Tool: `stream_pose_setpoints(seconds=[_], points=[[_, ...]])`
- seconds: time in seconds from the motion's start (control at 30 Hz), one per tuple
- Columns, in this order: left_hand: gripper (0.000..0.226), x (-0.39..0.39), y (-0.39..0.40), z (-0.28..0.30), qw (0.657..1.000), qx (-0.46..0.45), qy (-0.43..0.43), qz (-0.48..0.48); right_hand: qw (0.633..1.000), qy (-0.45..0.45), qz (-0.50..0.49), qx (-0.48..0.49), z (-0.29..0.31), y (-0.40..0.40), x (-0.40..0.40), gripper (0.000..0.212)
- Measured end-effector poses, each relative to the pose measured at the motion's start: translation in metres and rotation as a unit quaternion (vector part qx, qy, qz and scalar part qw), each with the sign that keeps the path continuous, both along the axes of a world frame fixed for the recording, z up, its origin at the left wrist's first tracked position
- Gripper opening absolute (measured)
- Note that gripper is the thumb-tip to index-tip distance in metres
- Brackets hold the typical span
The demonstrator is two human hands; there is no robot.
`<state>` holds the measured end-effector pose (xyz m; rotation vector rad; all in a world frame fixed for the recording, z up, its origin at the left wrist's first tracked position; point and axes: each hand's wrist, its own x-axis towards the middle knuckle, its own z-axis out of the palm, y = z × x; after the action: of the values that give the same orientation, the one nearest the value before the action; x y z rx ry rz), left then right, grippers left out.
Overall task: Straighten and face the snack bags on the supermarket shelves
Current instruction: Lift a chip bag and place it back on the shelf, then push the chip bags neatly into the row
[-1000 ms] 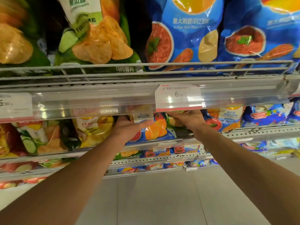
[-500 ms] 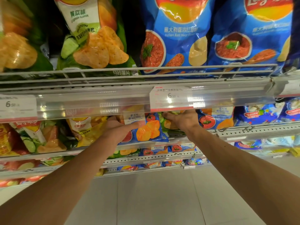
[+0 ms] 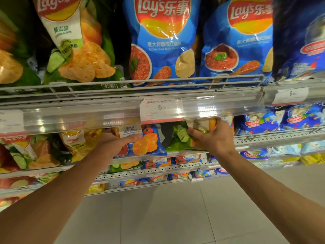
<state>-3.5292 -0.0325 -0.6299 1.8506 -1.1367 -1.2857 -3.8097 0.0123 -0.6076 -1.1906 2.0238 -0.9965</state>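
Overhead, a grey metal shelf with a wire front rail (image 3: 158,80) is filled with large glossy crisp bags: a green cucumber-flavour bag (image 3: 77,50) at ten o'clock and two tall blue bags printed with a red meat sauce bowl (image 3: 161,41) at twelve and one o'clock. Beneath its clear plastic price strip (image 3: 123,113), which carries a white price label (image 3: 161,109), the next shelf down (image 3: 263,140) holds smaller bags.

At the centre, a small blue foil bag printed with orange crisps and a tomato (image 3: 146,141) is held by the left hand (image 3: 112,143), the thumb laid across its front and the remaining fingers tucked behind it. Just beside it at three o'clock, a small green cucumber-print bag (image 3: 181,138) is gripped at its front by the curled fingers of the right hand (image 3: 214,138). A dark gap is seen between the two bags.

These bags are judged light, air-filled, soft and slippery, with brittle contents, so they are best taken by the side edges or the top seam and not squeezed across the middle.

The tops of both held bags are hidden by the price strip, the left fingertips cannot be made out, and the lower shelves are too blurred to read.
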Motion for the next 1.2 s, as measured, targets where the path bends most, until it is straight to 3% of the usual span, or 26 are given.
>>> stream_pose_setpoints(seconds=[0.13, 0.23, 0.37, 0.5, 0.77, 0.97, 1.2], points=[[0.052, -0.022, -0.005, -0.004, 0.999, -0.020, 0.001, 0.029, 1.000, 0.010, -0.002, 0.002, 0.002, 0.026, -0.026, 0.052], [0.051, -0.046, -0.008, -0.008, 0.998, -0.044, 0.007, 0.053, 0.999, 0.051, 0.006, 0.000, -0.001, 0.044, -0.039, 0.060], [0.035, -0.082, -0.012, -0.012, 0.999, -0.037, -0.006, 0.029, 0.998, 0.060, 0.019, -0.016, -0.009, 0.065, -0.051, 0.057], [0.048, -0.106, -0.015, -0.012, 1.000, -0.016, -0.016, 0.009, 0.999, 0.037, 0.027, -0.006, -0.024, 0.088, -0.059, 0.050], [0.069, -0.131, -0.010, -0.008, 0.998, -0.044, 0.034, 0.020, 0.994, -0.088, -0.065, 0.010, -0.053, 0.118, -0.085, 0.041], [0.048, -0.125, -0.010, -0.015, 0.998, -0.051, -0.010, 0.048, 0.987, -0.143, -0.073, 0.017, -0.053, 0.129, -0.097, 0.046], [0.050, -0.142, -0.010, -0.029, 0.999, -0.045, -0.003, 0.011, 0.985, -0.158, -0.067, 0.020, -0.053, 0.130, -0.098, 0.046]])
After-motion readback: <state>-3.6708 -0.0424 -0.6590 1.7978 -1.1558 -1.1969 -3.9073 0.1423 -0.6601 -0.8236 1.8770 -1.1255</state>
